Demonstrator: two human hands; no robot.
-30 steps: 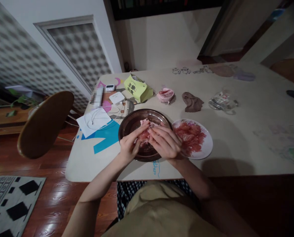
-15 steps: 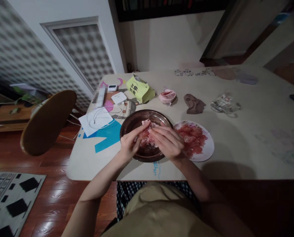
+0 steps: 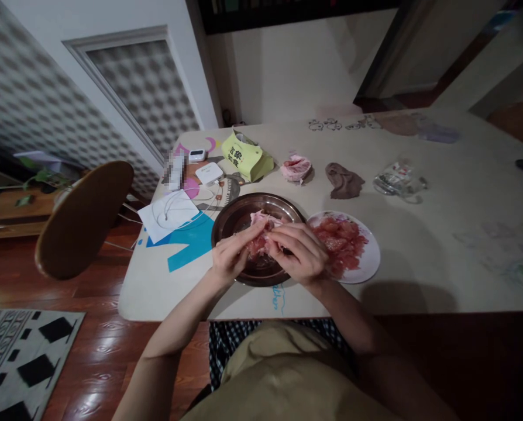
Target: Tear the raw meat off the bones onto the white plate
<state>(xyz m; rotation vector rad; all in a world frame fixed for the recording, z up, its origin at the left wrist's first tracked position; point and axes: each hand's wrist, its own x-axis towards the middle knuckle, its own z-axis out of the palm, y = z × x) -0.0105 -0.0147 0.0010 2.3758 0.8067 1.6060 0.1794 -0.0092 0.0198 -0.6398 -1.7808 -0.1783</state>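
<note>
1. The left hand (image 3: 229, 254), partly curled, grips a pink fruit piece (image 3: 258, 217) between thumb and fingers, while the right hand (image 3: 304, 251), fingers bent and nearly closed, pinches its other side
2. The fruit, partly hidden by the 2 hands, sits over a dark metal bowl (image 3: 226, 216)
3. Soft flesh could tear if the fingertips press too hard; a loose pinch on wet pulp might let it slip
4. A white plate (image 3: 370, 264) heaped with red pulp (image 3: 340, 245) stands just beside the bowl, where a careless swing of the right hand could knock it
5. Beyond the bowl on the pale surface (image 3: 423, 251) lie a yellow-green packet (image 3: 246, 158), a second pink piece (image 3: 295, 169), a brown cloth (image 3: 344, 181) and a clear plastic item (image 3: 397, 180)
6. At left, a loose white cable (image 3: 167, 206) might snag a shifted bowl; nothing blocks the hands
</note>
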